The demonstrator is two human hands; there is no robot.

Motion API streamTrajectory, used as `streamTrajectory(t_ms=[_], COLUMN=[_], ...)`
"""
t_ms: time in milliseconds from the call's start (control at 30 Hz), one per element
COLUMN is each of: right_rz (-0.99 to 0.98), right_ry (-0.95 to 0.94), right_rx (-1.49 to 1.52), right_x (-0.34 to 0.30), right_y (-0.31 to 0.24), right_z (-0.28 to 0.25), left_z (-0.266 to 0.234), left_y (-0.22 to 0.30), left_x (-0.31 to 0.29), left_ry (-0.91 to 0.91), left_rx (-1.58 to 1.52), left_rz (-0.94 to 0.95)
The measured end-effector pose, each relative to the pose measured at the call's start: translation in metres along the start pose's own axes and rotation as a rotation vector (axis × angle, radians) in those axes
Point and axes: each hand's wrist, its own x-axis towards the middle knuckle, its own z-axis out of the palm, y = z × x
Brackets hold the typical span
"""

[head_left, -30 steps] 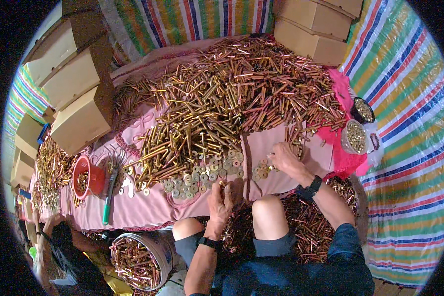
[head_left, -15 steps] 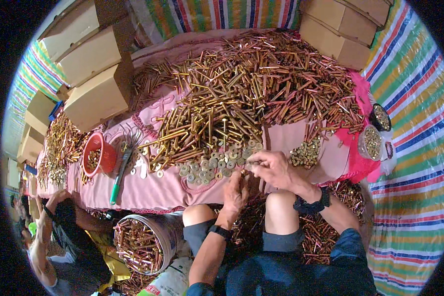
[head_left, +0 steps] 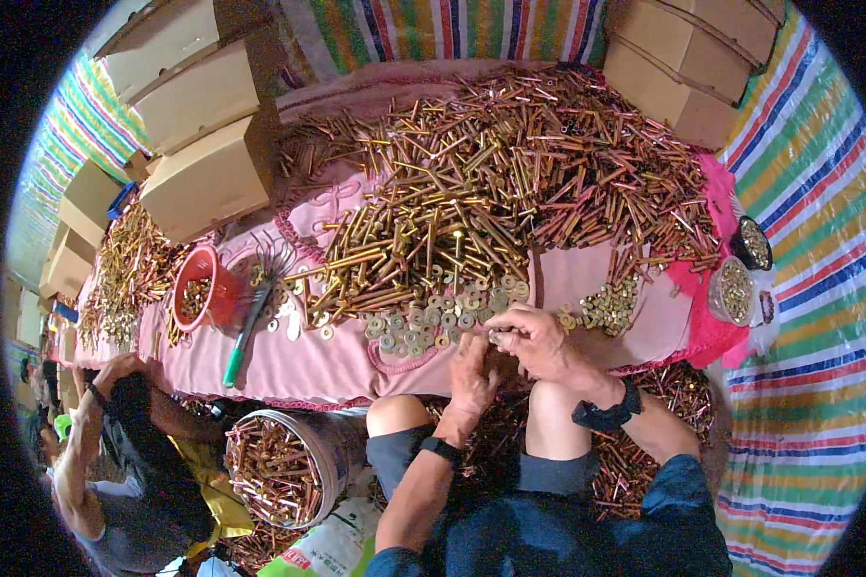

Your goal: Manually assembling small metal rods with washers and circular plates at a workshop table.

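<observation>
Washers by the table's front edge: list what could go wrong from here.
1. The washers lie loose close to the pink cloth's front edge; a brush of the left hand or right hand might sweep some off.
2. The bolt heap slopes down onto the washers, so bolts could slide in among them.
3. The small part pinched in the fingers could slip and vanish among bolts below.

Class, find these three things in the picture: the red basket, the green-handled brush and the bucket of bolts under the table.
Red basket [head_left: 223, 293], head view, on its outer red wall.
Green-handled brush [head_left: 237, 358], head view, on the green handle.
Bucket of bolts [head_left: 329, 460], head view, on its pale side wall.
</observation>
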Motion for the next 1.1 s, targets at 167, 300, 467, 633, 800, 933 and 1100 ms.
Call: streamTrajectory(t_ms=[167,300,467,633,800,933,1100], right_rz=[-0.162,-0.139,-0.192,-0.033,0.029,-0.185,0.104], right_ry=[0.033,0.006,0.034,0.028,0.021,0.034,0.013], right_rx=[-0.047,-0.066,-0.068,-0.001,0.096,-0.099,0.041], right_x=[-0.002,-0.003,-0.003,-0.004,-0.005,-0.006,-0.005], right_y=[0.003,-0.001,0.008,-0.002,-0.022,-0.002,-0.007], right_z=[0.006,0.004,0.007,0.006,-0.001,0.0,0.005], left_z=[0.002,0.0,0.001,0.0,-0.001,-0.001,-0.005], left_y=[-0.008,-0.003,-0.002,-0.006,0.0,0.0,0.006], left_x=[-0.002,0.0,0.0,-0.001,0.002,0.003,0.006], left_ry=[0.018,-0.022,0.005,-0.022,-0.026,-0.037,-0.02], left_rx=[0.04,0.039,-0.01,-0.028,-0.035,-0.037,-0.028], left_rz=[0.026,-0.02,-0.031,-0.018,-0.003,-0.014,0.015])
